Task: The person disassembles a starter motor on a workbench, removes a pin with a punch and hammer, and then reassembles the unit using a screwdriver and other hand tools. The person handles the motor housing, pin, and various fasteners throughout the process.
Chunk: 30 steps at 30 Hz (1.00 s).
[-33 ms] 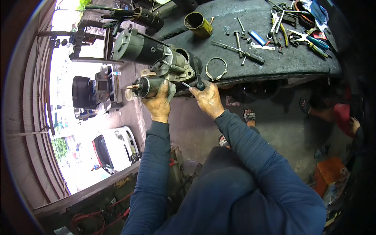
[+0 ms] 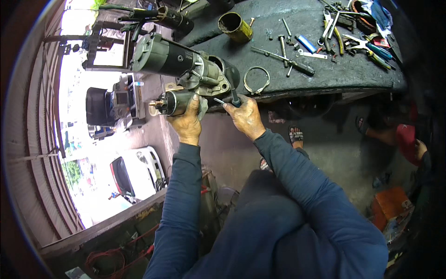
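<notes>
My left hand is closed around a starter solenoid, a dark cylinder with copper terminals pointing left. Just beyond it, a starter motor lies at the bench edge, its metal nose housing toward the right. My right hand is closed on what looks like a screwdriver with a dark handle, its shaft upright beside the housing. A thin silvery rod sticks out left from the same fingers; its other end is hidden. To the right, a round metal clamp ring lies on the bench.
The dark bench bears a yellow cup, a long screwdriver, a spanner, a blue lighter, bolts and several pliers. Another person's red garment shows at right. An orange box stands on the floor.
</notes>
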Available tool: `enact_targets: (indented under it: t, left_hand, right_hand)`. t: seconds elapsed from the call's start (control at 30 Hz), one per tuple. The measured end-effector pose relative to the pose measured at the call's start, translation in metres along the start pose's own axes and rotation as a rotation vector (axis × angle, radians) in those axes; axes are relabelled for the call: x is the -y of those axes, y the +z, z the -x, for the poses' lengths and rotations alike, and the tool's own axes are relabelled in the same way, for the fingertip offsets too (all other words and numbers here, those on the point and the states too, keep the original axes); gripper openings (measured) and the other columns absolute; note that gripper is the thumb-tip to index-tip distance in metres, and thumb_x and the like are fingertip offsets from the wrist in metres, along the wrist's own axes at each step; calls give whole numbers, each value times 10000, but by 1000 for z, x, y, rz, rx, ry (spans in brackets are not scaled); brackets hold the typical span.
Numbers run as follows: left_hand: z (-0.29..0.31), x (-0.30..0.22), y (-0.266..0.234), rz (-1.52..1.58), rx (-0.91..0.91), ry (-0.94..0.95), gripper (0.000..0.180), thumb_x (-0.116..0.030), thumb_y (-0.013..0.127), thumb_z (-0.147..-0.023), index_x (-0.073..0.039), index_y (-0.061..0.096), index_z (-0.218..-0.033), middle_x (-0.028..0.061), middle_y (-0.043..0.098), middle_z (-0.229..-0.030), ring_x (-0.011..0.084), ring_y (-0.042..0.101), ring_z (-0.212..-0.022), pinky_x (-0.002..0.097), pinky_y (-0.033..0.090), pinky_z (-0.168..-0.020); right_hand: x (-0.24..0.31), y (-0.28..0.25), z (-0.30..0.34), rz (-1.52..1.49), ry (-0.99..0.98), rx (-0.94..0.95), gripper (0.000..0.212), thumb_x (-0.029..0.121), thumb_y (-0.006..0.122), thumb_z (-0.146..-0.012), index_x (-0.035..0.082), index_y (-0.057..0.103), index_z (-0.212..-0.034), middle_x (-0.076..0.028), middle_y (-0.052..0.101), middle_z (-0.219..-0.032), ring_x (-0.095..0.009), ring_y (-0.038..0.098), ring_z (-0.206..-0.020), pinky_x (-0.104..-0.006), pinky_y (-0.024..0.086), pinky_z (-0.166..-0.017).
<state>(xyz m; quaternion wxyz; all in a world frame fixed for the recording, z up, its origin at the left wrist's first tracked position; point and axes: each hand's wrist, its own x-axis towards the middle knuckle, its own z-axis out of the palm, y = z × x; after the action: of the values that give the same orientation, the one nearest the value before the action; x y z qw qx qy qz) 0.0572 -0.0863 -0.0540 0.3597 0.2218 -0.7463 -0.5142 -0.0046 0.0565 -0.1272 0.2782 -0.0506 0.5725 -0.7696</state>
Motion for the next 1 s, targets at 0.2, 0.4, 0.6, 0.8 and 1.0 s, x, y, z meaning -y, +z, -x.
enact_targets:
  t: [0.2, 0.4, 0.6, 0.8, 1.0]
  left_hand:
    - [4, 12, -16, -145, -17, -52, 584, -165, 915, -856, -14, 578, -1308, 85, 670, -1188, 200, 661, -1048, 368, 564, -956]
    - [7, -8, -4, -111, -6, -147, 561, -132, 929, -840, -16, 572, -1257, 83, 673, -1138, 192, 671, -1006, 366, 574, -935]
    - [6, -19, 2, -135, 13, -122, 512, -113, 910, -860, -4, 592, -1245, 94, 705, -1109, 181, 688, -990, 347, 572, -917]
    - [8, -18, 4, -75, -16, -134, 487, -96, 902, -865, -6, 603, -1238, 86, 709, -1123, 176, 697, -994, 334, 572, -900]
    - [9, -15, 3, 0, -35, -172, 494, -75, 903, -857, -15, 601, -1243, 86, 708, -1127, 176, 697, -987, 330, 577, -890]
  right_hand:
    - [2, 6, -9, -56, 1, 139, 144, 70, 769, -922, -32, 747, -1021, -62, 710, -799, -114, 625, -741, -308, 520, -682]
    - [5, 1, -15, -165, 129, 224, 136, 73, 767, -948, -13, 746, -1051, -54, 739, -873, -109, 648, -787, -296, 536, -710]
    - [7, 19, -12, -529, 414, 133, 199, 99, 781, -961, -24, 725, -1106, -78, 755, -946, -166, 702, -818, -319, 544, -704]
    - [12, 19, -15, -763, 637, 235, 209, 108, 778, -971, -3, 709, -1134, -64, 726, -1009, -181, 700, -869, -310, 573, -721]
    - [11, 12, -9, -893, 701, 304, 270, 66, 700, -957, -21, 668, -1211, -91, 671, -992, -183, 660, -837, -341, 555, -711]
